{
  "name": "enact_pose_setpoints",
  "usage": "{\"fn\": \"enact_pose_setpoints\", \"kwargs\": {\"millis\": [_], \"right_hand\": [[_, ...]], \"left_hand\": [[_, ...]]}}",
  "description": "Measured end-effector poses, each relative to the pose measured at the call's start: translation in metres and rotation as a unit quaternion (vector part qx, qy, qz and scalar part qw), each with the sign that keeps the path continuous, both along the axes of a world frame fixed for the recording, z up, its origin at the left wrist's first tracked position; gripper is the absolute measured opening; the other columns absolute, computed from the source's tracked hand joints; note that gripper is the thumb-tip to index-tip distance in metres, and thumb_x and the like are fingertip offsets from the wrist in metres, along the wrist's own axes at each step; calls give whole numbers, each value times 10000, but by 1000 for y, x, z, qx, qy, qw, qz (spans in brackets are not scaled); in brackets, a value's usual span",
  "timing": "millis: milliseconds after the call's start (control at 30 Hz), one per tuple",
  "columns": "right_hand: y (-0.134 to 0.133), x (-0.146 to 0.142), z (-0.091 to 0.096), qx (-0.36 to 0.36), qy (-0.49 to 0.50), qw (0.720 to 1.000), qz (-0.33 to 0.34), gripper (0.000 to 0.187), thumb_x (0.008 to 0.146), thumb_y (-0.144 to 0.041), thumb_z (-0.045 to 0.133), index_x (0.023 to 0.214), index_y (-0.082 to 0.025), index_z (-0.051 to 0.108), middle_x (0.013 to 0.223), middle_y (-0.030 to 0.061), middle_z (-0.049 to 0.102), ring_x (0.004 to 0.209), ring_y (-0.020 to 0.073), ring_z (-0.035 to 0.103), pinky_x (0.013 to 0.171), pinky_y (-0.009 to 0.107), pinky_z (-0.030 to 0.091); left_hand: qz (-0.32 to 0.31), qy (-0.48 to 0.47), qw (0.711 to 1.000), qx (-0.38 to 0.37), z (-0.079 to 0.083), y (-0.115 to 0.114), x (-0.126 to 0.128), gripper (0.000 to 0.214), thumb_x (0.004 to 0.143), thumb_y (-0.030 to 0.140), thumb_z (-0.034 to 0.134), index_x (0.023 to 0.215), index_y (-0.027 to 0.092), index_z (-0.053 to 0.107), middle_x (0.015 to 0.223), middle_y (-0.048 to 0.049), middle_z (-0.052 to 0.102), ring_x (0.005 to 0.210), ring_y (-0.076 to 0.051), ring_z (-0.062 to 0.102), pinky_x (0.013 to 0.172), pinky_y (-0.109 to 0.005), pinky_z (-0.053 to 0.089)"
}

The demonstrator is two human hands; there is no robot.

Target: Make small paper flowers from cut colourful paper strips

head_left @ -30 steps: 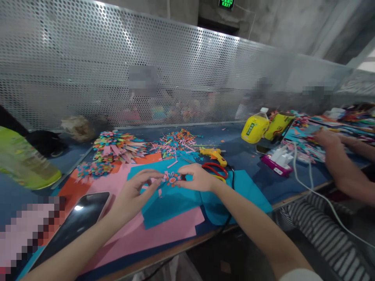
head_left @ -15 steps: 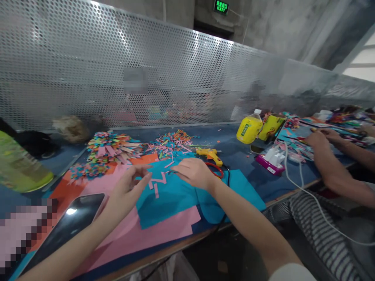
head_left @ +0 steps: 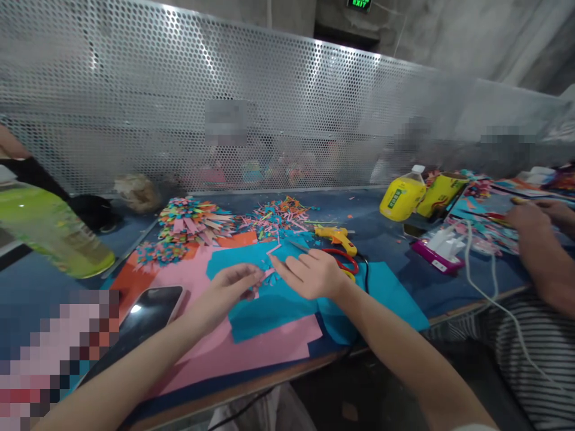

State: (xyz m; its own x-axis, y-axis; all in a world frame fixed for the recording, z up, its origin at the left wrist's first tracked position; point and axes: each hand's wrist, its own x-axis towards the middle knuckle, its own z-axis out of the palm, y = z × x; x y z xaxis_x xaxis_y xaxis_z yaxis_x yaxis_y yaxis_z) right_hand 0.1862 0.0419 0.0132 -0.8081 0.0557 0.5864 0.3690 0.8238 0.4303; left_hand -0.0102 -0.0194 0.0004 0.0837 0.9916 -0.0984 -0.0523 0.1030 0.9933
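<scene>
My left hand (head_left: pixel 236 281) is closed, its thumb and fingertips pinching a pink paper strip (head_left: pixel 268 273). Right beside it is a small blue fringed paper piece (head_left: pixel 271 278). My right hand (head_left: pixel 314 272) reaches in from the other side, index finger stretched to the blue piece and its thumb hidden underneath. Blue paper sheets (head_left: pixel 263 317) lie below both hands, over a pink sheet (head_left: pixel 202 359). Just behind my right hand lie red-handled scissors (head_left: pixel 348 254), partly covered, and a yellow glue gun (head_left: pixel 338 238).
Paper scraps (head_left: pixel 283 215) are heaped near the perforated metal screen (head_left: pixel 269 131). A fringed paper cone (head_left: pixel 191 218) stands to their left. A phone (head_left: pixel 153 308), a drink bottle (head_left: pixel 58 227), a yellow bottle (head_left: pixel 402 194) and a purple tissue pack (head_left: pixel 438 254) surround the workspace. A co-worker's arm (head_left: pixel 539 245) is at right.
My left hand has gone from open fingers to a pinch on a pink strip. Both hands have come together around the blue piece. The whole view has shifted slightly.
</scene>
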Motion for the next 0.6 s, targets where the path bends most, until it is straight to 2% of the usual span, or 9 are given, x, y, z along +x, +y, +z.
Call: {"fn": "enact_pose_setpoints", "kwargs": {"millis": [200, 400, 600], "right_hand": [[0, 0, -2, 34, -8, 999, -3, 327, 870, -161, 373, 1181, -151, 476, 618, -1, 553, 481, 93, 389, 445, 290, 199], [-1, -1, -1, -5, -22, 1000, 2, 324, 881, -177, 356, 1186, -154, 464, 647, 16, 568, 488, 94, 408, 455, 281, 233], [-3, -2, 0, 11, -22, 1000, -3, 313, 876, -157, 348, 1157, -150, 488, 646, 14, 576, 484, 90, 410, 442, 281, 226]], "left_hand": [[1, 33, 999, 17, -2, 0, -1, 234, 698, 389, 604, 691, 160, 560, 618, 18, 512, 576, -94, 489, 557, -222, 395], [3, 60, 998, 31, -2, 1, -2, 249, 703, 400, 590, 693, 154, 558, 617, 8, 511, 569, -99, 485, 544, -225, 396], [2, 29, 999, 16, -2, 1, -1, 230, 693, 376, 610, 654, 158, 547, 599, 25, 508, 554, -91, 492, 528, -215, 387]]}}
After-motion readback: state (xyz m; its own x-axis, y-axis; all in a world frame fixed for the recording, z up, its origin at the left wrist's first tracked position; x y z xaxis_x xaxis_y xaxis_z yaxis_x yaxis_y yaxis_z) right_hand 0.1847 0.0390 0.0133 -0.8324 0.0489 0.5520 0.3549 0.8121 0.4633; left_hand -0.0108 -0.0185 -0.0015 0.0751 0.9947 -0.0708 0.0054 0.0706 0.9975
